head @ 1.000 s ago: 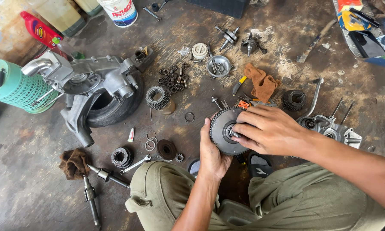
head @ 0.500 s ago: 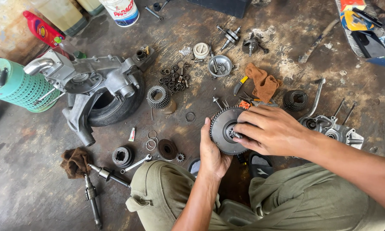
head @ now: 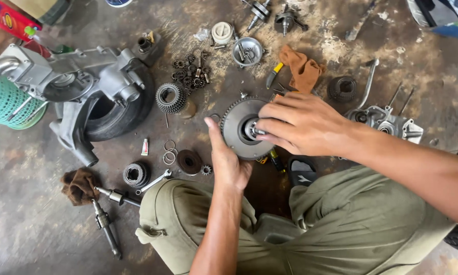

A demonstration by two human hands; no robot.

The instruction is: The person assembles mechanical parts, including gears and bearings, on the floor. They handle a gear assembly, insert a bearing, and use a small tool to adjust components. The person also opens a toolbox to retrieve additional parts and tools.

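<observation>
A round toothed clutch gear assembly (head: pixel 239 125) is held upright over the stained concrete floor, just beyond my knees. My left hand (head: pixel 228 162) cups its lower left rim from below, thumb up along the edge. My right hand (head: pixel 303 125) comes in from the right, fingers closed on the hub at the centre of the gear. The far side of the gear is hidden behind my right hand.
A grey engine casing (head: pixel 71 81) rests on a small black tyre (head: pixel 119 109) at left. Loose gears (head: pixel 171 97), rings, a spanner (head: pixel 155 181), shafts (head: pixel 106 226), a brown rag (head: pixel 78 184), an orange rag (head: pixel 303 69) and another engine part (head: pixel 387 122) lie scattered around.
The view has shifted closer and slightly down. Both hands stay on the gear assembly, with my right fingers still working at its centre.
</observation>
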